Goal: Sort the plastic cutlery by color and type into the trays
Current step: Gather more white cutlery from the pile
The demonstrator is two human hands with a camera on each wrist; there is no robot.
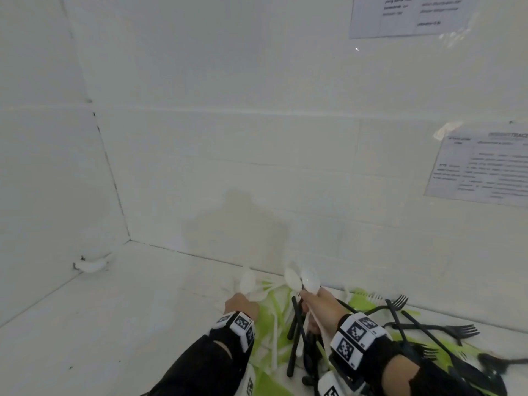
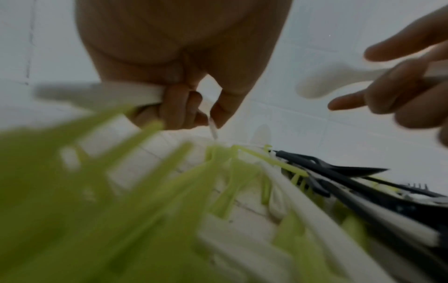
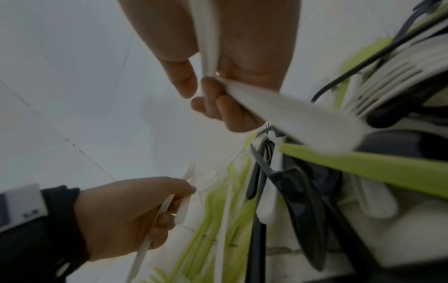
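Note:
A mixed pile of plastic cutlery (image 1: 288,332) lies on the white surface near the wall: lime green pieces (image 3: 218,220), white pieces and black forks (image 1: 460,330). My left hand (image 1: 243,302) grips white cutlery by the handle (image 2: 135,93), and a white spoon bowl (image 1: 247,281) sticks up beyond it. My right hand (image 1: 310,298) holds two white spoons (image 1: 311,280) upright by their handles (image 3: 208,38), just right of the left hand and above the pile. In the right wrist view the left hand (image 3: 169,208) pinches thin white handles (image 3: 180,208).
White tiled walls meet in a corner (image 1: 128,240) behind the pile. Two printed sheets (image 1: 480,167) hang on the right wall. A small white object (image 1: 90,264) sits at the foot of the left wall. Bare white surface (image 1: 114,324) stretches left of the pile.

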